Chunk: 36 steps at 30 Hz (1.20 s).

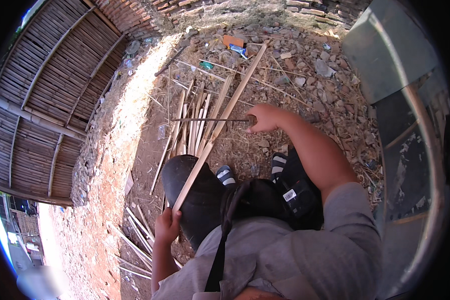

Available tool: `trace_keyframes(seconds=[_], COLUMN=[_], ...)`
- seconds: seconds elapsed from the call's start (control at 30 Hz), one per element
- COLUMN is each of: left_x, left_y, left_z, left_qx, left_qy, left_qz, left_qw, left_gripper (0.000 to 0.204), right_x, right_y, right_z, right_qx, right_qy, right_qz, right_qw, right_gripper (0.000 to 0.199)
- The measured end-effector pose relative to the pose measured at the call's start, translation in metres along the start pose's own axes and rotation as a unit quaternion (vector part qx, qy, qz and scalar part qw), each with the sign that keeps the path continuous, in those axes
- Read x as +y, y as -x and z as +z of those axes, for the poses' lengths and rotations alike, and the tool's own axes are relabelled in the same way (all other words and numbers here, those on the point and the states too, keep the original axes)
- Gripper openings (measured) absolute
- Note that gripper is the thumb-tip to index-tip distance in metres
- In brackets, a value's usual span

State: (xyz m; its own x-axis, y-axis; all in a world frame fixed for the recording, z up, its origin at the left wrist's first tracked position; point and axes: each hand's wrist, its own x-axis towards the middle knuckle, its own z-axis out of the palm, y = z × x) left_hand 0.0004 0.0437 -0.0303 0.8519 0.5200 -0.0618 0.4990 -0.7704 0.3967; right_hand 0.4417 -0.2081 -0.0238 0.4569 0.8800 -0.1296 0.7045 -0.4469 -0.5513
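Note:
My left hand (168,225) is closed round the near end of a long split bamboo strip (233,98). The strip slants away to the upper right, passing over my left knee (182,175). In my right hand (265,118) is the handle of a long, thin knife (212,119), its dark blade seen almost edge-on. That blade points left and crosses the strip about midway; whether it touches or cuts in, I cannot tell. Under and beside the strip lies a bundle of split bamboo pieces (190,127) on the ground.
More pale bamboo strips (137,240) lie by my left side. Rubble and stones (325,90) cover the ground ahead, below a brick wall (245,12). A bamboo-slat panel (50,75) stands on the left, and grey sheets (400,55) on the right. My sandalled feet (226,176) are close by.

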Motion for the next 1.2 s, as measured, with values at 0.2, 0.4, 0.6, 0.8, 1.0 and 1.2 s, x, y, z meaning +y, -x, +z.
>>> trace_keyframes(seconds=[0.2, 0.4, 0.6, 0.8, 1.0, 1.2], left_x=[0.003, 0.002, 0.003, 0.006, 0.006, 0.006], left_y=[0.001, 0.000, 0.001, -0.001, -0.003, -0.003], left_z=[0.005, 0.003, 0.004, -0.006, -0.002, -0.005], left_qx=[0.026, 0.004, 0.011, -0.019, -0.006, -0.014], left_qy=[-0.002, 0.000, -0.008, 0.015, -0.021, 0.001], left_qz=[0.007, -0.016, -0.008, -0.012, -0.003, -0.014], left_qw=[1.000, 1.000, 1.000, 1.000, 1.000, 1.000], left_gripper=[0.047, 0.046, 0.046, 0.047, 0.047, 0.046], right_x=[0.003, 0.023, -0.007, -0.009, 0.013, -0.032], right_y=[-0.001, 0.004, 0.006, 0.004, 0.001, 0.003], right_z=[-0.003, -0.007, -0.008, 0.000, -0.009, 0.002], right_qx=[0.047, 0.037, 0.030, -0.033, 0.032, -0.032], right_qy=[-0.013, -0.026, 0.000, 0.040, -0.019, 0.064], right_qz=[0.023, 0.025, 0.033, -0.016, 0.078, -0.062], right_qw=[0.999, 0.999, 0.999, 0.999, 0.996, 0.996], right_gripper=[0.045, 0.045, 0.045, 0.044, 0.046, 0.042])
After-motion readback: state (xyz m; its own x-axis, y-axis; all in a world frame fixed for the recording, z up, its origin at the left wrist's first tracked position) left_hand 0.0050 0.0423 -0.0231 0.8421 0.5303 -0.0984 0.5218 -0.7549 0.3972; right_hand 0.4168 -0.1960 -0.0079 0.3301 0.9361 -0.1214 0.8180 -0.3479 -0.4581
